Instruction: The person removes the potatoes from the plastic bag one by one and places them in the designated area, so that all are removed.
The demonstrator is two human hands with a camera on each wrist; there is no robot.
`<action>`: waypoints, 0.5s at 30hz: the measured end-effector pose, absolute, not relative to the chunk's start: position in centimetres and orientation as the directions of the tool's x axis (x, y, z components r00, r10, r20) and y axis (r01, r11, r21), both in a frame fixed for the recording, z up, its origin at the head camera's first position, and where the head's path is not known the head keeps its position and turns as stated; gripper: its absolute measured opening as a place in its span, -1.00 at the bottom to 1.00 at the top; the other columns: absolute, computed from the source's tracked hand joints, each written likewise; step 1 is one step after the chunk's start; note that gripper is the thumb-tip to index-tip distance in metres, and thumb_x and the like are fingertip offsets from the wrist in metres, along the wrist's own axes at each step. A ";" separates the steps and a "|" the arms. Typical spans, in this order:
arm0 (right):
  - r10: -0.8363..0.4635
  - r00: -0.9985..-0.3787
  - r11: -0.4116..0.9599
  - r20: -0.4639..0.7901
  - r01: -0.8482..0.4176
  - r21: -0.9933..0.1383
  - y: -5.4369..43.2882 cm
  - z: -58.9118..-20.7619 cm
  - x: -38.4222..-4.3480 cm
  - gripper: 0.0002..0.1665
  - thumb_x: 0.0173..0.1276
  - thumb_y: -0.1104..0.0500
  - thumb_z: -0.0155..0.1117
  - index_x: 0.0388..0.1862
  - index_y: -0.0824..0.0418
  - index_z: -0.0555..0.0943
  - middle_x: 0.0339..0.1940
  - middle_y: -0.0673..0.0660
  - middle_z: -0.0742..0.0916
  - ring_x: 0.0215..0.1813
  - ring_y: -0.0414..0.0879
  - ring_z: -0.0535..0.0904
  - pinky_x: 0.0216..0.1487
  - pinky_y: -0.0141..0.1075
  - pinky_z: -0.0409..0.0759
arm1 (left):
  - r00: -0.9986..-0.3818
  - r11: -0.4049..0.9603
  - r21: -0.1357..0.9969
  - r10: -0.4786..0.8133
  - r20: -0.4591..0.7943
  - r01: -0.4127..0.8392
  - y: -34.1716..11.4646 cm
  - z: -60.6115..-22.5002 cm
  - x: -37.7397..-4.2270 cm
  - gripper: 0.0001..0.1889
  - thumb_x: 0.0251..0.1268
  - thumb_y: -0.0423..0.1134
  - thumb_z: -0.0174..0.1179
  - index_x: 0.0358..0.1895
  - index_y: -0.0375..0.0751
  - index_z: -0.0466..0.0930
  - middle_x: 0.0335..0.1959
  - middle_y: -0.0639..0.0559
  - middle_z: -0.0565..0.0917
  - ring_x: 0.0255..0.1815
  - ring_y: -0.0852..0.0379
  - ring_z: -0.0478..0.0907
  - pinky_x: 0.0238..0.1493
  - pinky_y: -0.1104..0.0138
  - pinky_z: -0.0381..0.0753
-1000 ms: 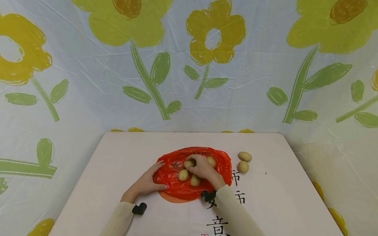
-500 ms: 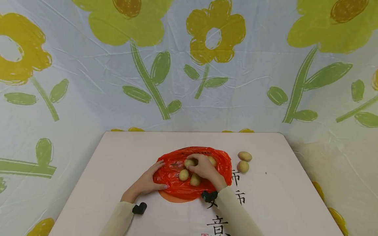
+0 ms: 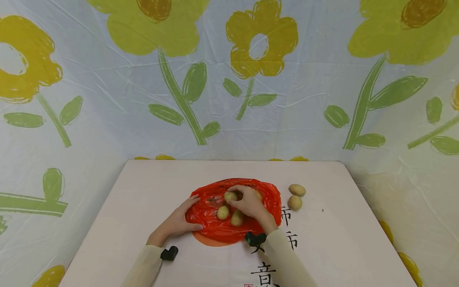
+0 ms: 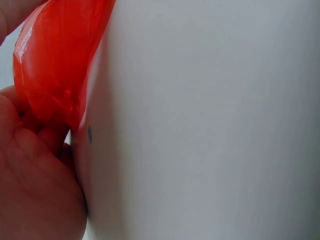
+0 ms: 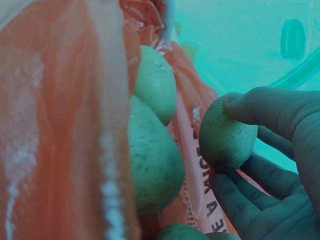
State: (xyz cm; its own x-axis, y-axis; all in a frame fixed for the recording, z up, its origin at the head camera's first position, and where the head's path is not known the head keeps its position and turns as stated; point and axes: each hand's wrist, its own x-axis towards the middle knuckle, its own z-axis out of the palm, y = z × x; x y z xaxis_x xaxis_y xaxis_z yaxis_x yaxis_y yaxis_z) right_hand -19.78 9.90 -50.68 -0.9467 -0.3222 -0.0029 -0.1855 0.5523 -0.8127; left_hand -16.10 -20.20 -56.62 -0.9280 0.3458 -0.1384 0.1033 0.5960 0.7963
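In the head view a crumpled red plastic bag [image 3: 208, 227] lies spread open on the table. My left hand [image 3: 179, 219] holds the bag's left side; in the left wrist view its fingers curl against the red plastic [image 4: 60, 55]. Above the bag my right hand [image 3: 249, 202] pinches a potato [image 5: 227, 135] between thumb and fingers. Inside the bag lie a small round potato [image 3: 223, 213], a potato [image 3: 237, 218] beside it, and another partly covered by the right hand. The right wrist view shows the held potato apart from two potatoes behind the bag's edge.
Two potatoes, an oval one [image 3: 297, 189] and a rounder one [image 3: 295, 203], lie on the pale table [image 3: 344, 239] right of the bag. Black characters [image 3: 264, 274] are printed on the tabletop. A flower-patterned cloth [image 3: 305, 131] hangs behind and at both sides.
The right hand with its potato has shifted very slightly up and right, covering more of the potato behind it. My left hand and the bag stay put.
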 end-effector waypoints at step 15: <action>-0.263 -0.965 0.480 0.016 -0.145 -0.865 11.1 -49.8 -19.4 -0.60 0.33 0.06 0.49 0.14 -0.03 0.70 0.08 -0.02 0.75 0.07 -0.06 0.68 0.15 -0.08 0.71 | -0.926 0.590 0.799 0.355 -0.126 0.117 -20.1 -56.4 -16.1 0.05 0.00 0.17 0.53 0.60 0.05 0.23 0.68 0.02 0.15 0.68 -0.24 0.05 0.52 -0.33 0.20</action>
State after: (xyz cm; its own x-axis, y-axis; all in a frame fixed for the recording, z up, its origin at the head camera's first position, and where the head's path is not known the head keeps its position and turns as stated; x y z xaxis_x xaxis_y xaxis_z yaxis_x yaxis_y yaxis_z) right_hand -19.45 11.08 -49.76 -0.9648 -0.2626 0.0164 -0.1454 0.4801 -0.8651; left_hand -16.08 -20.14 -56.38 -0.9265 0.3545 -0.1263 0.1167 0.5896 0.7992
